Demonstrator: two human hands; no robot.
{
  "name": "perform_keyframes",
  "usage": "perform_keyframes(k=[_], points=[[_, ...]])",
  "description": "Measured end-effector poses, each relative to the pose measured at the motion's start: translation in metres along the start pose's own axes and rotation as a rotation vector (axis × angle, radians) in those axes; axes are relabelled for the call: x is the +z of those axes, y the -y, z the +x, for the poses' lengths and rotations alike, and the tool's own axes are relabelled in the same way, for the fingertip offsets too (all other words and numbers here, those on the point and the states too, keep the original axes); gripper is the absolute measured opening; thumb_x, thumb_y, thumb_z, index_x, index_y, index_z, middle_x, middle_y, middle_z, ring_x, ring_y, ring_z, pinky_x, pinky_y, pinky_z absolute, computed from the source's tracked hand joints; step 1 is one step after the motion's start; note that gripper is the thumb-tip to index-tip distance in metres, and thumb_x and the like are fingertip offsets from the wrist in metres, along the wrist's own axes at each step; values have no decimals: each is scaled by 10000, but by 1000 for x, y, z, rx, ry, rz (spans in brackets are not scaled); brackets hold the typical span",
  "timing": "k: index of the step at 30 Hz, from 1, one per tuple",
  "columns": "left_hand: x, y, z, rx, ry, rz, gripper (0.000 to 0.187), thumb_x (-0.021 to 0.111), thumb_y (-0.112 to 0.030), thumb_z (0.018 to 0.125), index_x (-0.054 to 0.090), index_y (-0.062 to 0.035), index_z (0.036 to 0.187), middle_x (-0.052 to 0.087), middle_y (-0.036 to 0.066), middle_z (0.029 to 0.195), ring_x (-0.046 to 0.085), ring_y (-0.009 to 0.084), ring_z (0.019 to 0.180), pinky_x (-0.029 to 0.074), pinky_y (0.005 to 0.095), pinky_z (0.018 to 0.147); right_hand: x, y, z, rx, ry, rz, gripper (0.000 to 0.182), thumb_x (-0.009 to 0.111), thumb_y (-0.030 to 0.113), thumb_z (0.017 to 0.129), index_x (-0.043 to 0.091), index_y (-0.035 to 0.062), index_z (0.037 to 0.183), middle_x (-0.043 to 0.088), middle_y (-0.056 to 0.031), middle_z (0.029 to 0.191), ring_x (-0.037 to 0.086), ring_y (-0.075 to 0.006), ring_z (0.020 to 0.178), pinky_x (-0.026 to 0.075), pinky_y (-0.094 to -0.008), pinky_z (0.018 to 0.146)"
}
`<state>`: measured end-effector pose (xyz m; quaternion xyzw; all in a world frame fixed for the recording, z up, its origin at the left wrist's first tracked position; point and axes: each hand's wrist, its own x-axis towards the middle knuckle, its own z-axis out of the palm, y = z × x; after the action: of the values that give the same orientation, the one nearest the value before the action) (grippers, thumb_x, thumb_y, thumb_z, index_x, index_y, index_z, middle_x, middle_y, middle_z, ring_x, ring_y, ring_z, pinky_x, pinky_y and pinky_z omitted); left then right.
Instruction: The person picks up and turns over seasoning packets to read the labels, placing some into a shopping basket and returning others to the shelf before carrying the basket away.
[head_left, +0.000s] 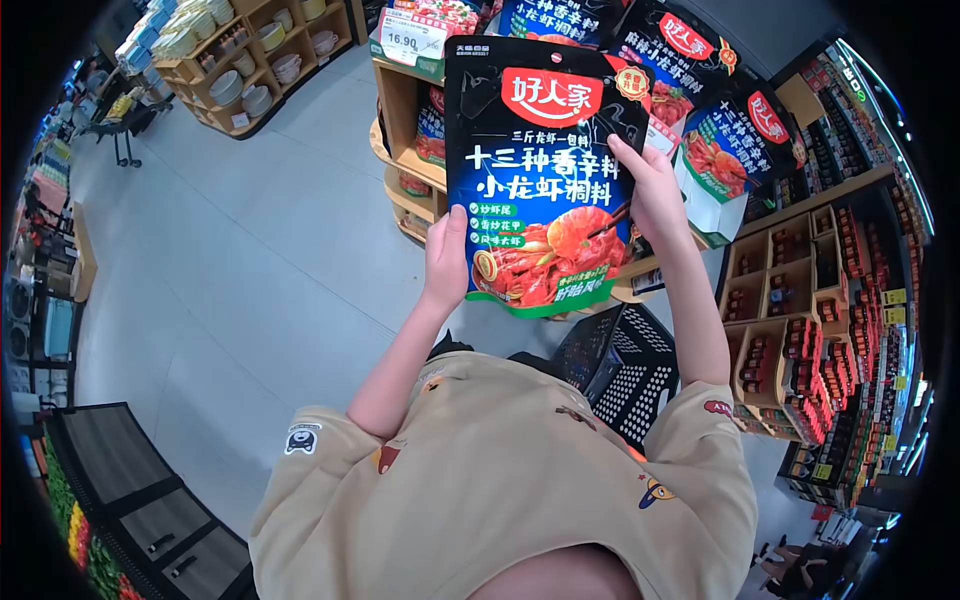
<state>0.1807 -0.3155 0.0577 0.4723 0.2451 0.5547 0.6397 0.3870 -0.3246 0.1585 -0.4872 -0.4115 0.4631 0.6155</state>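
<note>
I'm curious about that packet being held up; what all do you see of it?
The packet looks like glossy, flexible plastic: black on top, blue lower down, with a green bottom band. Its front faces the camera, showing a red logo, white Chinese lettering and a picture of red shellfish. It appears unopened. The left hand and right hand grip its sides, thumbs in front, near similar packets. Its back is hidden.
</note>
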Motion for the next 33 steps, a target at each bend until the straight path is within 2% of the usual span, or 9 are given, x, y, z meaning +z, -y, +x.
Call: perform_keyframes(k=[3, 5, 6, 7, 12, 18, 20, 24, 33], points=[[1, -1, -2, -11, -38, -56, 393, 294, -289, 901, 517, 26, 829, 564, 37, 778, 509, 57, 672, 409, 203, 619, -18, -19, -18, 126, -22, 69, 226, 467, 207, 836, 514, 30, 969, 582, -47, 903, 557, -104, 759, 440, -237, 687], [-5, 5, -3, -56, -120, -44, 389, 300, -290, 900, 514, 28, 832, 561, 41, 770, 512, 60, 654, 413, 203, 605, -31, -36, -34, 310, 160, 212, 315, 421, 306, 848, 482, 43, 1010, 569, -57, 940, 551, -131, 812, 428, -288, 746], [-6, 4, -3, -66, -128, -62, 385, 301, -292, 899, 513, 23, 832, 560, 40, 772, 513, 60, 660, 414, 204, 610, -46, -64, -36, 279, 163, 177, 410, 391, 375, 843, 429, 43, 1081, 541, -75, 1003, 525, -168, 892, 397, -324, 806], [-7, 4, -2, -72, -135, -80, 381, 303, -293, 899, 512, 19, 833, 558, 38, 775, 513, 60, 665, 415, 205, 615, -48, -74, -48, 344, 200, 320, 357, 423, 294, 848, 398, 45, 1102, 511, -101, 1044, 512, -190, 944, 415, -358, 811], [-8, 13, -1, -129, -226, -133, 368, 308, -291, 897, 508, 8, 825, 556, 35, 791, 512, 55, 687, 413, 206, 634, -39, -110, -92, 441, 414, 320, 465, 486, 202, 813, 298, 27, 1201, 423, -126, 1161, 464, -251, 1027, 406, -433, 838], [-8, 21, -2, -180, -194, -120, 366, 306, -285, 897, 509, 10, 823, 559, 37, 802, 513, 54, 692, 413, 210, 640, -21, -126, -107, 345, 161, 369, 365, 477, 119, 818, 348, -7, 1135, 482, -143, 1078, 519, -247, 950, 463, -398, 774], [-12, 25, -3, -166, -125, -82, 373, 309, -298, 893, 503, 17, 939, 577, 83, 883, 563, 100, 736, 447, 233, 676, -16, -128, -111, 340, 100, 361, 356, 490, 111, 810, 363, -9, 1121, 496, -136, 1059, 533, -235, 923, 473, -383, 757], [-10, 27, -5, -193, -124, -64, 373, 319, -309, 889, 501, 12, 939, 576, 80, 877, 560, 98, 735, 445, 232, 674, -12, -128, -113, 308, -38, 250, 316, 526, 90, 788, 418, -11, 1067, 530, -114, 1008, 560, -196, 864, 490, -334, 720], [-10, 28, -9, -262, -170, -83, 374, 328, -326, 885, 495, 4, 939, 568, 81, 876, 564, 119, 758, 444, 238, 680, -40, -150, -131, 199, -25, 164, 313, 484, 194, 829, 446, -5, 1067, 552, -76, 966, 530, -159, 896, 430, -307, 806]])
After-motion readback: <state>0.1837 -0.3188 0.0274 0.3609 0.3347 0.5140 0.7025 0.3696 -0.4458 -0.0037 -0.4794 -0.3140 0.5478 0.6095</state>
